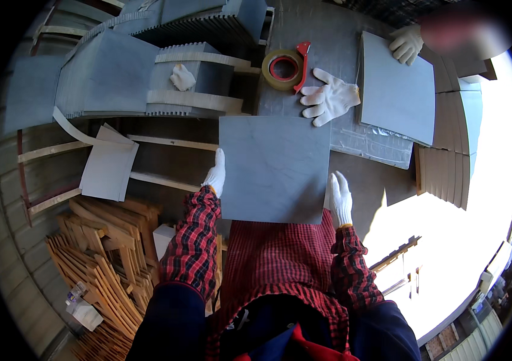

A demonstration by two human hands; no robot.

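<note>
A flat grey square panel [272,168], like a tile, is in front of me at waist height. My left hand [215,174], in a white knit glove, is at its left edge with the fingers stretched out and pressed flat side by side. Beside the right edge, my gloved right hand [340,200] is upright with straight fingers, and a narrow gap seems to separate it from the panel. Just beyond the panel lie a loose white glove [330,97] and a roll of tape [282,69] with a red cutter [302,65].
At the far right a co-worker's gloved hand [407,44] rests on another grey panel [398,90]. Rows of panels [108,72] stand on edge at the far left, with a crumpled white glove [182,77] on them. Wooden slats [102,259] are piled at lower left. Cartons [445,156] stand at right.
</note>
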